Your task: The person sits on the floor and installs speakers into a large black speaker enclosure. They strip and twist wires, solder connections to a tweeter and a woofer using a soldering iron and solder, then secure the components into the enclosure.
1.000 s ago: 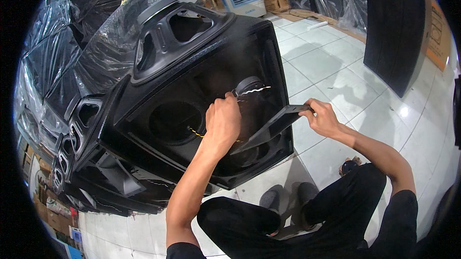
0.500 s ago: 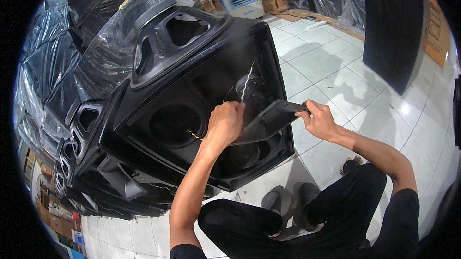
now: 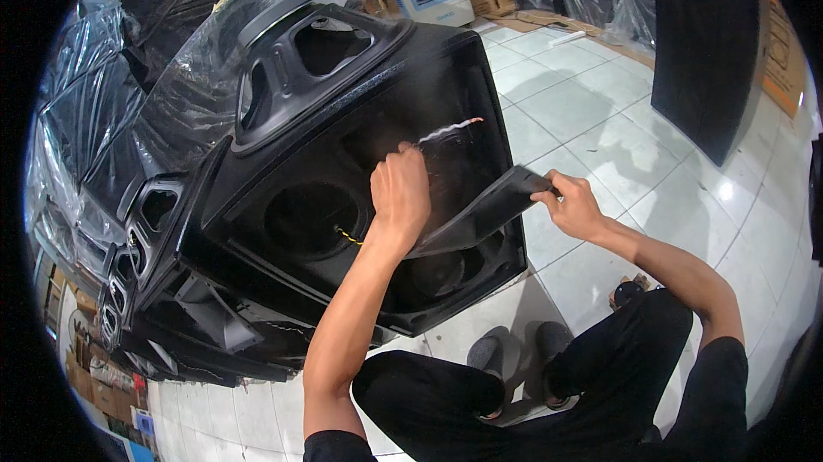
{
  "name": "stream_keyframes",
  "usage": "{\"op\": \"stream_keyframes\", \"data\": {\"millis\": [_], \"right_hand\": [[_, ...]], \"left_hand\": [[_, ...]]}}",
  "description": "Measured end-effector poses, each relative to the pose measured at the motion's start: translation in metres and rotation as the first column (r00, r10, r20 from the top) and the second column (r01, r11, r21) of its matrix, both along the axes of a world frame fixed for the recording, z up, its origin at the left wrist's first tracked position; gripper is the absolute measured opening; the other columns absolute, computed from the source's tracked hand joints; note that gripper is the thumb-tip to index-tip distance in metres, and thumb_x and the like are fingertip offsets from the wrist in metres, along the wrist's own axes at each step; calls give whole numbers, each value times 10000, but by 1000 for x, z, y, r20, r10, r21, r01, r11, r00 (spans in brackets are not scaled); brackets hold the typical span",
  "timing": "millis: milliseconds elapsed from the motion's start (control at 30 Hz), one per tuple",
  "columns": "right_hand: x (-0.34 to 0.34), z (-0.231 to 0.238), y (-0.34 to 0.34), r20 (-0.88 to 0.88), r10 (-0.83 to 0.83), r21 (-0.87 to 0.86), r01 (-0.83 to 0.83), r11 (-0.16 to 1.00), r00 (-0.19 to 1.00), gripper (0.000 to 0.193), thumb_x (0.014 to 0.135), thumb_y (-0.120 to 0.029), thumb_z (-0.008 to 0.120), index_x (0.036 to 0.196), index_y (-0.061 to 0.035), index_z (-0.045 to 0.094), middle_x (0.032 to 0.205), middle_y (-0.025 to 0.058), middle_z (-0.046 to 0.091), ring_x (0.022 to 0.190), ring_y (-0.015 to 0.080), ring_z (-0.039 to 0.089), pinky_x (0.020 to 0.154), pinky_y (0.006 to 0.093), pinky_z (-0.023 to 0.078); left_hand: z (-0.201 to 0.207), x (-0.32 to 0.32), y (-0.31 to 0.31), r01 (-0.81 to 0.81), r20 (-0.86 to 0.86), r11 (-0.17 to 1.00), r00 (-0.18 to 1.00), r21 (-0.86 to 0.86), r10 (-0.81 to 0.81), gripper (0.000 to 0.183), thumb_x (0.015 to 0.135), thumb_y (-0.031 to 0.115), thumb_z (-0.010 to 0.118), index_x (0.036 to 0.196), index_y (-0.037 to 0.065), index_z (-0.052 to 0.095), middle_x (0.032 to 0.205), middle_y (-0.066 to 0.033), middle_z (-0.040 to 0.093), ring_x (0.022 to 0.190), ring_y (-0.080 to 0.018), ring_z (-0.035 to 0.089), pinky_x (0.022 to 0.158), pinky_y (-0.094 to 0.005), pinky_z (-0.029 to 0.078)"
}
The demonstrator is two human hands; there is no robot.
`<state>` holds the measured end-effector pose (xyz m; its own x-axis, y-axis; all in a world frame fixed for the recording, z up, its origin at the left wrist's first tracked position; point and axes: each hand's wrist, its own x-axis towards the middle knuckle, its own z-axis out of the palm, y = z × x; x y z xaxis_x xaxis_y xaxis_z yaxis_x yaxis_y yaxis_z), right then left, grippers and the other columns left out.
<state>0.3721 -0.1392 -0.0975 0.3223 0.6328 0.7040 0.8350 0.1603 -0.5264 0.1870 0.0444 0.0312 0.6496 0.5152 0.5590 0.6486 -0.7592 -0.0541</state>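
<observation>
The hands are apart: left hand (image 3: 400,192) pinching the white twisted insulated wire (image 3: 447,130), right hand (image 3: 573,205) gripping the black curved plastic-looking panel (image 3: 487,207) between them by one edge — slack grip could drop it; overpulling could strain the wire.

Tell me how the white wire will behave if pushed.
Probably flexible: the white wire looks wavy beyond the left hand. Being thin, it is likely light. Its reddish, bare-looking tip may fray.
</observation>
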Motion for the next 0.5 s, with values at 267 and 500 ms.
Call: {"op": "stream_keyframes", "data": {"millis": [267, 500], "right_hand": [[7, -7, 1, -351, 104, -141, -162, 977, 930, 195, 925, -113, 676, 996, 54, 605, 779, 157, 705, 708, 227, 697, 641, 341, 527], [17, -7, -2, -266, 108, -262, -179, 948, 958, 115, 902, -1, 623, 1005, 50, 621, 819, 132, 698, 723, 197, 664, 691, 324, 516]], "left_hand": [[-1, 16, 28, 298, 291, 954, 916, -29, -277, 124, 879, 24, 610, 934, -58, 685, 837, -326, 642, 805, -464, 664, 682, -493, 531], [8, 25, 32, 182, -84, 983, 980, 18, -180, 140, 839, -15, 614, 931, -14, 719, 874, -275, 688, 847, -440, 690, 754, -483, 571]]}}
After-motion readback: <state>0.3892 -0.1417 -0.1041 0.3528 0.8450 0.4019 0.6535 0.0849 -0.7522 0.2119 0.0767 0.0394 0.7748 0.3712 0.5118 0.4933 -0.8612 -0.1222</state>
